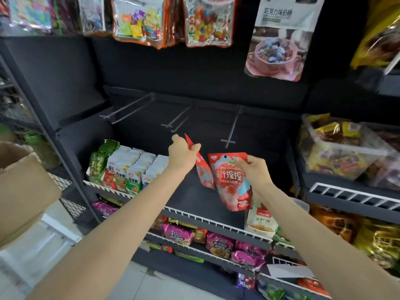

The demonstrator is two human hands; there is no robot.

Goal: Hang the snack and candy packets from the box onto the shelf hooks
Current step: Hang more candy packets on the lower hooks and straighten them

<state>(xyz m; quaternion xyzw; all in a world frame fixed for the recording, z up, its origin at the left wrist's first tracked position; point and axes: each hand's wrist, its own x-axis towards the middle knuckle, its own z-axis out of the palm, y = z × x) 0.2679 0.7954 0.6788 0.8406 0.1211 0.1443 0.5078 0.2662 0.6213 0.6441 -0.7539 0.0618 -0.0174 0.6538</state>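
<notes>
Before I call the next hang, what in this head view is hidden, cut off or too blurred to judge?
- Cardboard box: cut by the left edge; its contents are unseen.
- Left hand packet: seen edge-on, and the hand covers its top, so no hang hole shows.
- Right hand red packet: fingers cover its top corner.
- Hanging bags: the top edge cuts off their hooks.

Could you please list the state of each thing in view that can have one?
left hand: grips a red packet by its top
left red packet: held edge-on, not hung
right hand: grips a second red packet
right red packet: held face-on, tilted, not hung
three shelf hooks: bare
cardboard box: open, at left
clear bin: full of packets
</notes>
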